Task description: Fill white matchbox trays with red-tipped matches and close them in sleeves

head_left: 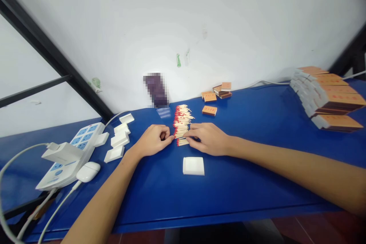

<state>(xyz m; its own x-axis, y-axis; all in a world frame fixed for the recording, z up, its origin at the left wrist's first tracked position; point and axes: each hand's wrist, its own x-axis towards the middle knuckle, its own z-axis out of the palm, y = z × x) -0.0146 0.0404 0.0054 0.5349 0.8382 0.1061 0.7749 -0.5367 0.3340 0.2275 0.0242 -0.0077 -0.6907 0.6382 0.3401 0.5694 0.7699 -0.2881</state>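
Note:
Loose matches (180, 122) with red heads lie in a long pile on the blue table, heads toward the left. At the heads' side, near the pile's front end, my left hand (156, 139) is curled with thumb and forefinger together; whether anything is between them is hidden. My right hand (208, 139) is at the stick ends, its thumb and forefinger pinching at a few matches at the front of the pile. In front of the hands lies a white matchbox tray (193, 166).
More white trays (119, 137) lie at left, beside a power strip (82, 145) with a charger (63, 153) and a white earphone case (88, 171). Orange matchboxes (209, 110) lie behind my right hand. Stacked matchboxes (340, 91) stand at far right. A blurred dark object (156, 89) leans against the wall.

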